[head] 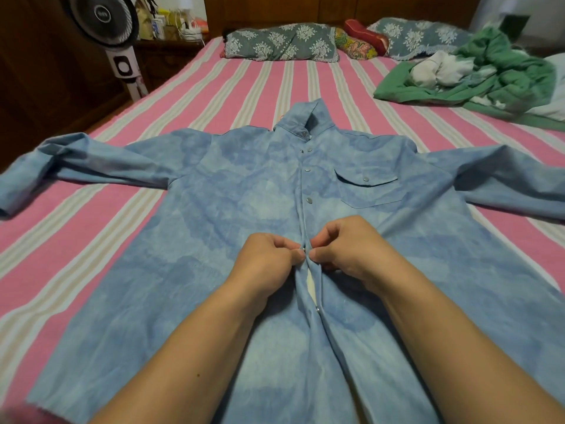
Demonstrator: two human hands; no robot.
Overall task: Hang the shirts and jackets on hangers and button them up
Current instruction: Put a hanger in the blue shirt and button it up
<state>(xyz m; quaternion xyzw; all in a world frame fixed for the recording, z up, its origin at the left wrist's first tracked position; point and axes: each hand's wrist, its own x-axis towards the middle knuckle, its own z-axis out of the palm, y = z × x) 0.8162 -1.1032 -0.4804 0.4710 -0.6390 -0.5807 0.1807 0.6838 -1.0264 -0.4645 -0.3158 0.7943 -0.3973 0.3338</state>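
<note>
Denim shirt (pixel 232 191) x1, flat on bed (pixel 91 240); 2 hands, left (pixel 269 258) + right (pixel 345 249), pinching placket.

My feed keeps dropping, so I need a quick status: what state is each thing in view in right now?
Blue shirt: flat on the bed, front up, sleeves spread, upper snaps closed, placket open just below the hands.
Left hand: pinching the placket edge.
Right hand: pinching the opposite edge.
Chest pocket: flap snapped shut.
Green garment: crumpled in a heap, not hung.
Fan: cannot tell if running.
Hanger: none visible.
</note>
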